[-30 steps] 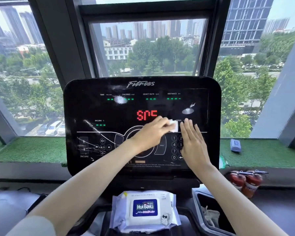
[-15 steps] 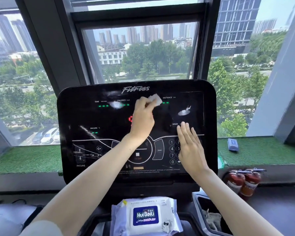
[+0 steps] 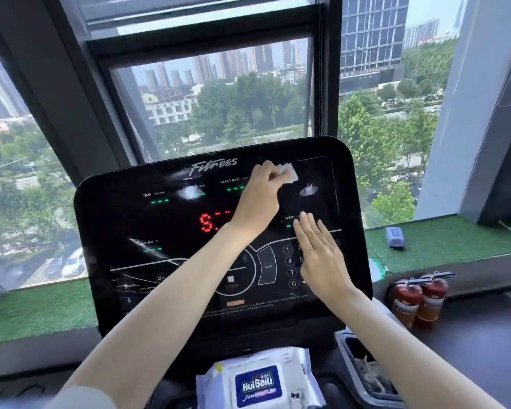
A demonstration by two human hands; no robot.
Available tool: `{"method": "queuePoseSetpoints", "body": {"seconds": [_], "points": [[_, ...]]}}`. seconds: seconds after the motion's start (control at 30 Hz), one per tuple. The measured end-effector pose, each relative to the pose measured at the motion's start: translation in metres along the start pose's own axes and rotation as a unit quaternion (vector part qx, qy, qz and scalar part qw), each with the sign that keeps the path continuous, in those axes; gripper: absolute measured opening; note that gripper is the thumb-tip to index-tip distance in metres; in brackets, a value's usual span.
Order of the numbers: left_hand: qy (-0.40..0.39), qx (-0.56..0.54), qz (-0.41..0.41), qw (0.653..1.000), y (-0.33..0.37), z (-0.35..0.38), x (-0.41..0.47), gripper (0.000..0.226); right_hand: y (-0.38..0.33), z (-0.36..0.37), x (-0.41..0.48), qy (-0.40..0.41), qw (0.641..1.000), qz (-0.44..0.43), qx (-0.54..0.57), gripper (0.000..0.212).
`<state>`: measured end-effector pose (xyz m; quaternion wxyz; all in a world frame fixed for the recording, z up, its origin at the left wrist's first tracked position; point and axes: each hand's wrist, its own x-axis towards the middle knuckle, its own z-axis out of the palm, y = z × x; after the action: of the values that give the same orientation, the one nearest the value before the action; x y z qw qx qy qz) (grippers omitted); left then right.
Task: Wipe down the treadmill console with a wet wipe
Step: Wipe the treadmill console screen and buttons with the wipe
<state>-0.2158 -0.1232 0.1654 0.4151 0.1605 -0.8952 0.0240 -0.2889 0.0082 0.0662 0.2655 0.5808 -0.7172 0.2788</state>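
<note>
The black treadmill console [image 3: 124,225] fills the middle of the view, with green readouts, red digits and a number pad. My left hand [image 3: 258,199] reaches across to the console's upper right and presses a small white wet wipe [image 3: 288,172] against the glossy panel, just right of the "Fitness" logo. My right hand [image 3: 322,258] lies flat on the number pad at the lower right, fingers straight and together, holding nothing. My left forearm hides part of the red digits and the round centre control.
A pack of wet wipes [image 3: 260,382] lies below the console. A side tray [image 3: 366,376] with a crumpled item sits at the lower right. Two red fire extinguishers [image 3: 419,299] stand by the green-turfed window sill [image 3: 455,246], which carries a small blue box [image 3: 395,237].
My left hand has carried the wipe from the console's middle up to the top row and then right, toward the upper right corner. My right hand has stayed on the number pad.
</note>
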Motion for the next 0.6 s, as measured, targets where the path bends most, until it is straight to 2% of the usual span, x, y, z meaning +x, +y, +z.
{"method": "queuePoseSetpoints", "body": {"seconds": [0.27, 0.5, 0.6], "points": [[-0.069, -0.001, 0.041, 0.997, 0.024, 0.008, 0.04, 0.043, 0.006, -0.016, 0.002, -0.042, 0.999, -0.006, -0.006, 0.077], [-0.127, 0.017, 0.085, 0.988, 0.038, 0.013, 0.05, 0.038, 0.008, -0.017, -0.009, -0.037, 0.998, 0.048, -0.002, 0.076], [-0.199, 0.031, 0.171, 0.964, 0.045, 0.018, 0.026, 0.034, 0.007, -0.015, -0.012, -0.042, 0.998, 0.05, -0.005, 0.074]]}}
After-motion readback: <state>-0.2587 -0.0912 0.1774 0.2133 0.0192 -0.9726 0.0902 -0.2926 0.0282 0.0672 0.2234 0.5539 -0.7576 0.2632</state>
